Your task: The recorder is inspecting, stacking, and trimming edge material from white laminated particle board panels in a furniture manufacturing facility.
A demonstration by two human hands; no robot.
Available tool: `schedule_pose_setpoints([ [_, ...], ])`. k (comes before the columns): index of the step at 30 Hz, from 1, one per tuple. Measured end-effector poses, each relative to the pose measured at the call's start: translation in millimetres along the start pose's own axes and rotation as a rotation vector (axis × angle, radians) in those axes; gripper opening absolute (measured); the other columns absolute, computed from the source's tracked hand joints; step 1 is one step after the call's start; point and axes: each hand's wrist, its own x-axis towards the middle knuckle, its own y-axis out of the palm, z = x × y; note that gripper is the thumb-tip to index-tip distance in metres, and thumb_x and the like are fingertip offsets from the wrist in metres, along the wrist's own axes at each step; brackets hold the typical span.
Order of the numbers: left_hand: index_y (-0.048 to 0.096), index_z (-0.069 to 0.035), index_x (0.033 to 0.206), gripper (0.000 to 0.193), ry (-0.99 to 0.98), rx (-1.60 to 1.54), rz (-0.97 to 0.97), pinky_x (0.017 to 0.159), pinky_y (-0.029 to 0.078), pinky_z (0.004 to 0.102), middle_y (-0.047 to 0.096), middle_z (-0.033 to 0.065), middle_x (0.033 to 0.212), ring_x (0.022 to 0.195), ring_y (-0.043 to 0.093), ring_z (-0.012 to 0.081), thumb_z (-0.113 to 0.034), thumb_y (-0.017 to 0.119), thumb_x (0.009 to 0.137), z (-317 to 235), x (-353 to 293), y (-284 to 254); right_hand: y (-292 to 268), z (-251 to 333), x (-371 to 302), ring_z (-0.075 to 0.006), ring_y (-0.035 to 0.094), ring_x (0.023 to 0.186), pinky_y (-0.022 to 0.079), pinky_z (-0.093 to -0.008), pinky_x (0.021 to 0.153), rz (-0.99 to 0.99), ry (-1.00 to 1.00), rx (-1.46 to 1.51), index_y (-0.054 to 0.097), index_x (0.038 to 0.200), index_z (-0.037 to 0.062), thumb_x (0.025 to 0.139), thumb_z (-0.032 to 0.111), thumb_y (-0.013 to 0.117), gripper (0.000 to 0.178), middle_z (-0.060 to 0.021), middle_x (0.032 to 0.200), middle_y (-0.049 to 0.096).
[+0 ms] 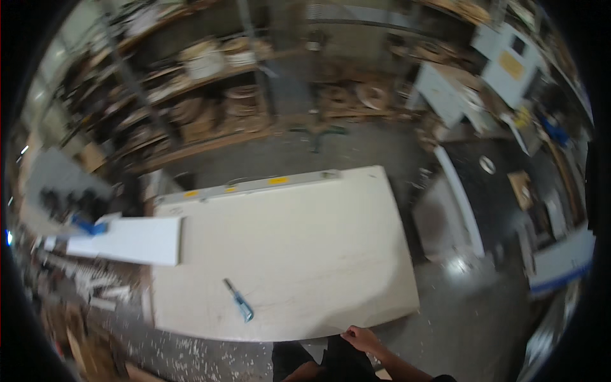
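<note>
Workshop background, slightly blurred: shelving loaded with stacked pieces stands well beyond my hand, ahead and to its left. Grey floor shows to the right of the hand, and white scraps are scattered over it, low on the left.

My right hand is at the near edge of a cream worktable, the thing nearest to it. Fingers are bent and drawn together, so the spread is narrow; I cannot tell whether they grip the edge, touch it or pinch something small. My left hand cannot be made out with certainty; only a patch of bare skin shows at the lower edge, left of the right hand.

Blue-handled tool lies loose on the tabletop, left of my right hand and a little farther ahead, well apart from it, its dark narrow end pointing away from me. White panel reaches onto the table's left side, beyond the tool. Long grey rail with yellow labels lies along the far edge, ahead of the hand. Dark-topped bench stands ahead and to its right.
</note>
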Motion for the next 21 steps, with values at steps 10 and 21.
schedule_pose_setpoints([
  [10, 0.075, 0.001, 0.098, 0.042, 0.756, 0.435, 0.247, 0.084, 0.054, 0.0449, 0.07, 0.0156, 0.087, 0.083, 0.064, 0.0319, -0.035, 0.056, 0.109, 162.6, -14.0, -62.8, 123.0, -70.4, -129.7, -0.0414, 0.073, 0.102, 0.057, -0.055, 0.087, -0.159, 0.482, -0.045, 0.076, 0.11, 0.0059, 0.099, 0.06, 0.061, 0.058, -0.0225, 0.1, 0.077],
  [21, 0.071, 0.0, 0.131, 0.051, 0.406, 0.32, 0.287, 0.095, 0.054, 0.0419, 0.077, 0.0181, 0.119, 0.107, 0.072, 0.0287, -0.036, 0.075, 0.095, 71.7, -2.2, -158.2, 284.8, -53.5, -167.6, -0.0365, 0.073, 0.111, 0.055, -0.0451, 0.098, -0.334, 0.696, 0.492, 0.078, 0.116, 0.0035, 0.097, 0.066, 0.061, 0.068, -0.02, 0.114, 0.077],
])
